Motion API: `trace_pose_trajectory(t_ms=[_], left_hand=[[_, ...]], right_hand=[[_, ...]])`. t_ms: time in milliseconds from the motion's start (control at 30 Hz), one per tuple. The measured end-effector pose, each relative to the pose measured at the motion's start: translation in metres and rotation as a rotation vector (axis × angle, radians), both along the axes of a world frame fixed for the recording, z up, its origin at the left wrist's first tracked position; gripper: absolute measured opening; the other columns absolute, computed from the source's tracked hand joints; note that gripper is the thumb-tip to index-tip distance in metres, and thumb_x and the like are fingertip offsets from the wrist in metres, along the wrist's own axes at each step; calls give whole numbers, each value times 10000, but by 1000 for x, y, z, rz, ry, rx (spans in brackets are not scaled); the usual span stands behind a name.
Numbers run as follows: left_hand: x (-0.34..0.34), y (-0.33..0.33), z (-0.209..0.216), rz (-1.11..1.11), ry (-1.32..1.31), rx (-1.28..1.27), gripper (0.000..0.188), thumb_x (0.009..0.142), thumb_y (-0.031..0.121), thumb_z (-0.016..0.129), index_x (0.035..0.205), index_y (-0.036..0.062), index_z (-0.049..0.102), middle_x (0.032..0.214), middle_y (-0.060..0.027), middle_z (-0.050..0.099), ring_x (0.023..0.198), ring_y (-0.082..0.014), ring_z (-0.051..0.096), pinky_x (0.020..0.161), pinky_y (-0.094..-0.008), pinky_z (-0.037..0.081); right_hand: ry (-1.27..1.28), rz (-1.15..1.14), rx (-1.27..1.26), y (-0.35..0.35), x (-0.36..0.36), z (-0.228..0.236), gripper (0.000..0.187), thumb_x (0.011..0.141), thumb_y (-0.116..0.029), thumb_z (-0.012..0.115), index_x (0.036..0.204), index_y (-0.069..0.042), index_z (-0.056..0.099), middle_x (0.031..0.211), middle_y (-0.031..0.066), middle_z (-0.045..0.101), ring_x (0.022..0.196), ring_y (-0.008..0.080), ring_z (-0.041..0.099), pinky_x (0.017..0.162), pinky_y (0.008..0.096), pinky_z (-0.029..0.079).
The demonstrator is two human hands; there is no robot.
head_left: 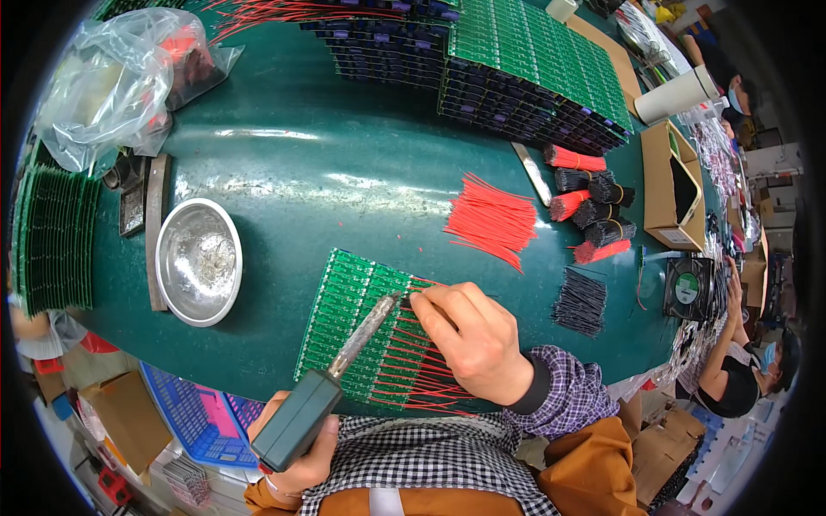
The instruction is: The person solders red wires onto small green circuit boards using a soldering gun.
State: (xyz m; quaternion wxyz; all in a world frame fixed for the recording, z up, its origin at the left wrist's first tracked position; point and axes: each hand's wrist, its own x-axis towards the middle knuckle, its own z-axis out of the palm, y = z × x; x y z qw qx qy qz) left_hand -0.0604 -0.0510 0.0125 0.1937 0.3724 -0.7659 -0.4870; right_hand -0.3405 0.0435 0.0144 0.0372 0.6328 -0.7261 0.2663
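My left hand is wrapped round the dark green boxy handle of a soldering iron. Its stained metal barrel slants up to the right, and the tip reaches the green circuit board panel on the table. Right beside the tip, my right hand is closed in a pinch over the panel's upper right part. A thin wire seems to be between its fingertips, mostly hidden by them. Several red wires stick out to the right from a row on the panel, passing partly below my right hand.
Loose red wires and black wires lie to the right, with bundled wires behind. A metal bowl stands left. Stacked boards, a cardboard box and a small fan line the far and right sides. Co-workers sit at right.
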Motion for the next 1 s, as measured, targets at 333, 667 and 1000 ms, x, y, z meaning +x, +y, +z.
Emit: trace_pose_trajectory(t_ms=[333, 667, 1000], left_hand=[[-4, 1, 4, -9, -6, 3, 291, 770, -9, 806, 1055, -54, 767, 973, -198, 739, 821, -354, 731, 725, -405, 592], [-2, 4, 4, 44, 15, -16, 262, 784, 13, 819, 1033, -52, 765, 964, -204, 739, 784, -343, 714, 704, -397, 577], [1, 7, 4, 27, -24, 29, 287, 770, 7, 814, 1049, -41, 770, 978, -184, 738, 810, -333, 732, 711, -389, 585]], right_hand=[[7, -33, -10, 1, 1, -1, 366, 746, -48, 712, 1096, 56, 708, 1024, 133, 700, 872, 267, 699, 703, 340, 583], [48, -39, -105, 8, 6, 2, 363, 743, -49, 718, 1090, 57, 724, 1000, 133, 711, 852, 274, 698, 724, 375, 582], [28, -6, -51, 10, 6, -3, 353, 777, -58, 708, 1109, 60, 722, 1004, 124, 699, 859, 248, 689, 719, 348, 578]])
